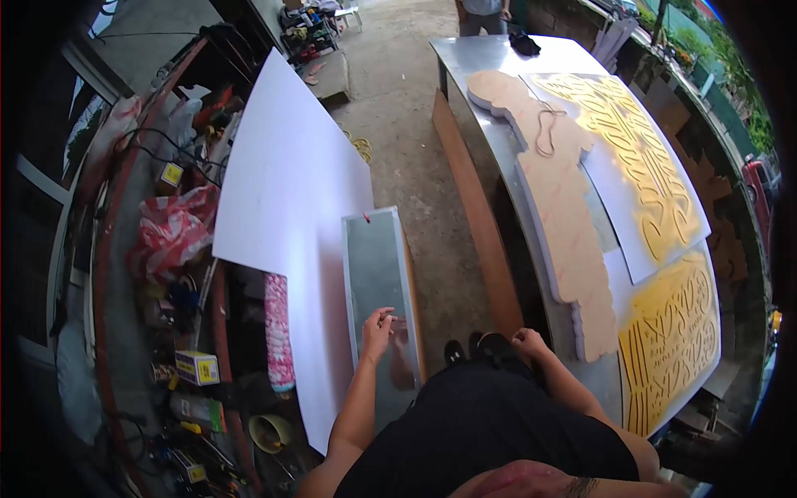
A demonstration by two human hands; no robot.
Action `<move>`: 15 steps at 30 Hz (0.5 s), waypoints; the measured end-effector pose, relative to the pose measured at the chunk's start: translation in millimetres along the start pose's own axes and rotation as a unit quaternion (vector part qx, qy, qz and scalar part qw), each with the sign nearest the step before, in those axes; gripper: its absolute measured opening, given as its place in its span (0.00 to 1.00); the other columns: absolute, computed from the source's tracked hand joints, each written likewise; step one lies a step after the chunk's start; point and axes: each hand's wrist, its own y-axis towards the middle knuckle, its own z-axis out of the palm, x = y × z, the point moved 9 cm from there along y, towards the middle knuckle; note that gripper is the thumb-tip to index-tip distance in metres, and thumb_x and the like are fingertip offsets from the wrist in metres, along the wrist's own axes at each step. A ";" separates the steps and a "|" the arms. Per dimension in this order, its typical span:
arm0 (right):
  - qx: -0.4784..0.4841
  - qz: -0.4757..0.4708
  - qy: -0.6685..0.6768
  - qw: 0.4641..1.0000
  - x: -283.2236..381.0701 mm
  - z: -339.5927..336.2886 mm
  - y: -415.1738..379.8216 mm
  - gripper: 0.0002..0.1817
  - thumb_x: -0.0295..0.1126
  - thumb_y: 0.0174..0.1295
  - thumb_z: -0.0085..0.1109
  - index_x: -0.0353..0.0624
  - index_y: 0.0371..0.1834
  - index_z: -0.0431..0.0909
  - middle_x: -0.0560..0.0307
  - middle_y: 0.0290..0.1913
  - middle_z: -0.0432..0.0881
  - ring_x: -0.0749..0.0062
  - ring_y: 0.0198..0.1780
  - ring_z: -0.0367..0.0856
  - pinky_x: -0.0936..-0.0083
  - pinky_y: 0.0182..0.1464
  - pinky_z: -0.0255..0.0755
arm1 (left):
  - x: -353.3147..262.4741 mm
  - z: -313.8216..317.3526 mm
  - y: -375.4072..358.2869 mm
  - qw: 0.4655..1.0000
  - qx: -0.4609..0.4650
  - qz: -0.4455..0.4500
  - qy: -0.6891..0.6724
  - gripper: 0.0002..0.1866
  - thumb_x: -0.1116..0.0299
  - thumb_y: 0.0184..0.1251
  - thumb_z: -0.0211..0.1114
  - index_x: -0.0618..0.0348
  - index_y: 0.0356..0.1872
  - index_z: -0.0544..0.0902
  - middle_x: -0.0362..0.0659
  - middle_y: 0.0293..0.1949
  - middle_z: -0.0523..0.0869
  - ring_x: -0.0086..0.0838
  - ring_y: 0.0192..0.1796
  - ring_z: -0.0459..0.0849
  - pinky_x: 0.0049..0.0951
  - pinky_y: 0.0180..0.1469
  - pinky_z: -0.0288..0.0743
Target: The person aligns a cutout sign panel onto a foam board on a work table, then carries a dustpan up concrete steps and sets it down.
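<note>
My left hand [378,334] is over a long narrow box with a grey glassy top [378,270] and a pale metal frame, and its reflection shows in the glass. Its fingers are bent toward the thumb in a pinch; whatever may be between them is too small to make out. A small red piece [366,217] sits on the far edge of that frame. Down beside my right thigh, my right hand [529,342] has its fingers curled in, with nothing visible in them. It is near the edge of the metal table [490,137], apart from the things on it.
A large white sheet [290,183] leans at the left, before a cluttered rack with a red-and-white plastic bag [176,228]. On the table lie a cut-out board [564,224] and yellow-sprayed lettering stencils [639,158]. A brown plank [473,207] stands alongside. Another person [483,17] stands beyond.
</note>
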 end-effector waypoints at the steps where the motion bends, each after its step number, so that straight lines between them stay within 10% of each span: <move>1: 0.008 -0.009 -0.016 1.000 8.7 -2.8 16.7 0.15 0.38 0.49 0.59 0.36 0.32 0.79 0.45 0.33 0.81 0.56 0.39 0.80 0.66 0.42 0.73 | -4.6 -2.5 19.1 1.000 0.002 0.005 -0.016 0.11 0.74 0.63 0.51 0.60 0.45 0.77 0.41 0.34 0.82 0.18 0.28 0.75 0.18 0.28 0.71; 15: 0.058 -0.105 -0.065 0.991 147.8 -115.8 320.4 0.13 0.36 0.49 0.57 0.38 0.33 0.79 0.44 0.34 0.81 0.52 0.40 0.79 0.64 0.45 0.72 | -58.6 62.9 241.9 0.996 0.042 0.035 0.067 0.13 0.76 0.60 0.53 0.59 0.46 0.77 0.42 0.33 0.83 0.24 0.34 0.80 0.25 0.40 0.71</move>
